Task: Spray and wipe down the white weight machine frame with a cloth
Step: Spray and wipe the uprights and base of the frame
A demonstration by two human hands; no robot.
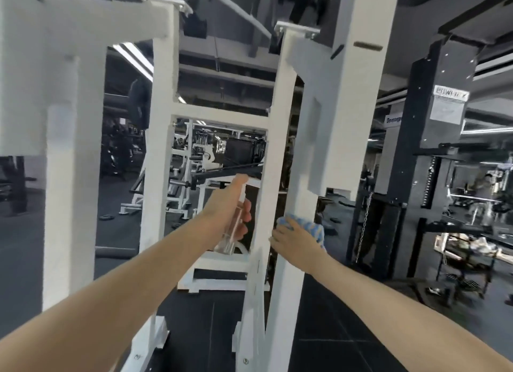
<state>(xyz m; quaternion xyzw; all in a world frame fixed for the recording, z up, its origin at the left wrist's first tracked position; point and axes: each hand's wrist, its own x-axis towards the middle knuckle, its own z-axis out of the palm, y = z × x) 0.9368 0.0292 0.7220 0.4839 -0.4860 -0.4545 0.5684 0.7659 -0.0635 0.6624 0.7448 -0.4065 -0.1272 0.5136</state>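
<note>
Our left hand (227, 208) curls round clear spray bottle (229, 242): light, likely slick, so we grip mid-body. Meanwhile our right hand (294, 241), fingers flat, presses soft blue cloth (316, 228) against rigid white frame upright (280, 138).

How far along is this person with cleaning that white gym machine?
Done: nothing shows as finished; no wiped patch can be told apart. In hand: the left hand holds a clear spray bottle, and the right hand presses a blue cloth against a white upright. Left: likely the other posts and crossbar.
</note>
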